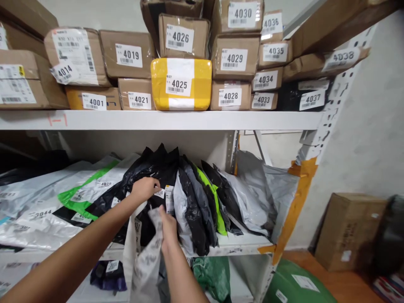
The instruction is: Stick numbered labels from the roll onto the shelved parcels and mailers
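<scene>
My left hand (144, 189) is closed, its fingers pinching the top of a black mailer bag (158, 168) in a row of upright bags on the middle shelf (243, 244). My right hand (168, 229) is closed on a grey-white printed mailer bag (147, 263) that hangs down in front of the shelf edge. Grey, black and green bags (208, 202) stand just to the right of my hands.
The top shelf (158, 120) carries numbered cardboard boxes and a yellow parcel (181, 83) marked 4025. Flat mailers (47, 206) lie at the left. A cardboard box (349, 229) and a green bag (293, 286) sit on the floor at right, beside the wall.
</scene>
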Available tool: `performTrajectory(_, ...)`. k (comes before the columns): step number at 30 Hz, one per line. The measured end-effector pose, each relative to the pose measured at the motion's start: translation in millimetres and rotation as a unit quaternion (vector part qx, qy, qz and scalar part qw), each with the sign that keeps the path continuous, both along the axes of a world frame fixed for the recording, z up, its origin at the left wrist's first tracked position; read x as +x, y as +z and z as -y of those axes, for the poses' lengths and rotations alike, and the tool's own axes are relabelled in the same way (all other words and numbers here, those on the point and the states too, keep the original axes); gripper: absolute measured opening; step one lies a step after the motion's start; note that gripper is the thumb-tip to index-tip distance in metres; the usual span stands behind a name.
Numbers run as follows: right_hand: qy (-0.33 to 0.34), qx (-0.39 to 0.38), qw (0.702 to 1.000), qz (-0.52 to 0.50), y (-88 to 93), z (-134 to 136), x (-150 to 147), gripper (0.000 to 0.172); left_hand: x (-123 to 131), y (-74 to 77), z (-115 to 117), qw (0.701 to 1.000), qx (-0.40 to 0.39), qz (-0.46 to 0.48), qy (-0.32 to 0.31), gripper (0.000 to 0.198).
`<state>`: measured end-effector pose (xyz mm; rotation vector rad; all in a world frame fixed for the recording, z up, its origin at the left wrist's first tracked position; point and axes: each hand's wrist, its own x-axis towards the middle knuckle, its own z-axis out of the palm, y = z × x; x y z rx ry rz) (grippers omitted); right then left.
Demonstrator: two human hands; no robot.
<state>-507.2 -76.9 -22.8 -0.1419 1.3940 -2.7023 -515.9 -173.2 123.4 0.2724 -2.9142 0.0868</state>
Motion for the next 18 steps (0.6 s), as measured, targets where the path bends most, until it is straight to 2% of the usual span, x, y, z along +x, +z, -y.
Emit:
performTrajectory(3,-0.058,0.011,0.998,-0.037,-19.3,-35,22,0.052,12,10.0,-18,0.998,-0.045,-0.039,0.023,0.056)
performTrajectory(4,-0.085,0.004,0.995,-0.043,-24.5,-47,24,0.053,17,12.0,-29,0.996,-0.069,-0.056,0.016,0.059)
performTrajectory(6,-0.122,-0.019,0.992,-0.03,-30.9,-69,18,0.051,23,11.4,-54,0.993,-0.098,-0.053,-0.05,0.046)
performTrajectory(8,-0.125,-0.037,0.991,0.001,-32.7,-86,1,0.049,24,4.3,-78,0.988,-0.074,0.005,-0.133,0.039)
performTrajectory(10,-0.122,-0.04,0.992,0.017,-32.2,-98,-17,0.05,20,-6.4,-92,0.987,-0.037,0.049,-0.147,0.045)
performTrajectory(13,-0.112,-0.026,0.993,0.01,-32.4,-107,-31,0.047,16,-21.9,-88,0.993,-0.006,0.062,-0.101,0.046)
performTrajectory(16,-0.078,-0.007,0.997,-0.006,-34.1,-102,-23,0.043,21,-32.9,-68,0.991,0.01,0.076,-0.11,0.038)
performTrajectory(18,-0.042,0.003,0.999,-0.018,-34.3,-92,-14,0.04,26,-37.9,-57,0.989,0.017,0.084,-0.124,0.039)
